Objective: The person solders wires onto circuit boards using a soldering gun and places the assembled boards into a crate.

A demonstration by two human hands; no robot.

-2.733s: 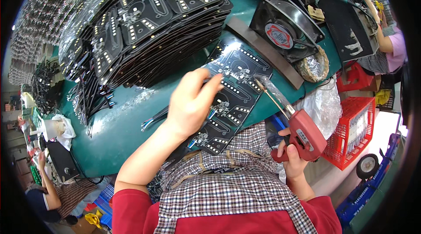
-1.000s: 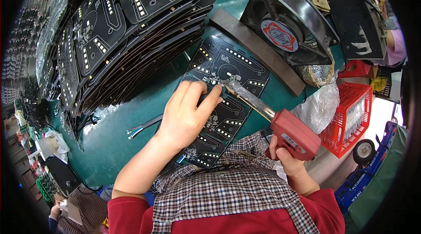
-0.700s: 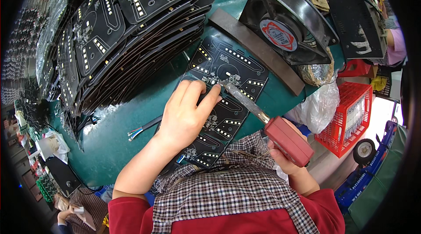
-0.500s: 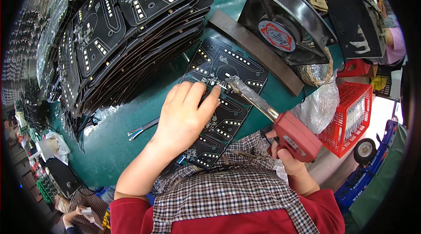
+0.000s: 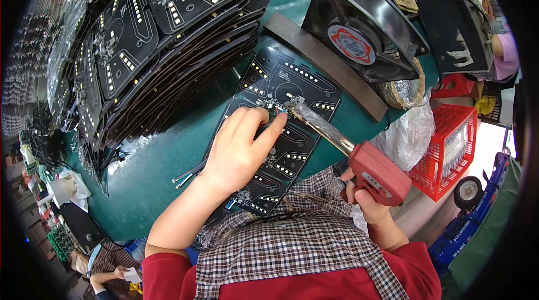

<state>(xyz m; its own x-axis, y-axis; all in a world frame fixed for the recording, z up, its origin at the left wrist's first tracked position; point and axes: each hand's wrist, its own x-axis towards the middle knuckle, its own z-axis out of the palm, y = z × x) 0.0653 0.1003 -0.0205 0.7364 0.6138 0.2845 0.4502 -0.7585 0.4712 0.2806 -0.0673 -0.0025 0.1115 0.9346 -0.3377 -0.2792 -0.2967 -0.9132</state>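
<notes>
A black circuit board (image 5: 289, 67) with rows of small light-coloured LEDs lies on the green table. Over its middle my left hand (image 5: 238, 142) is closed, thumb and fingers pinching a dark cable (image 5: 193, 172) against the board. The cable runs under the palm, and its loose coloured wire ends stick out left of the wrist. My right hand (image 5: 368, 201) grips a red soldering gun (image 5: 379, 173) by its handle. The gun's dirty, crusted tip reaches the small components beside my left fingertips. The fingertips partly hide the contact spot.
A tall stack of similar boards (image 5: 185, 36) stands at the left. A dark bar (image 5: 325, 67) and a black fan (image 5: 365, 30) lie beyond the board. To the right are a plastic bag (image 5: 407, 137) and a red crate (image 5: 446, 151). Another person's hand (image 5: 119, 272) shows at lower left.
The cable's loose end has shifted slightly right and down beside my left wrist. The soldering gun has barely moved, its tip still at the components. The other person's hand at lower left moved.
</notes>
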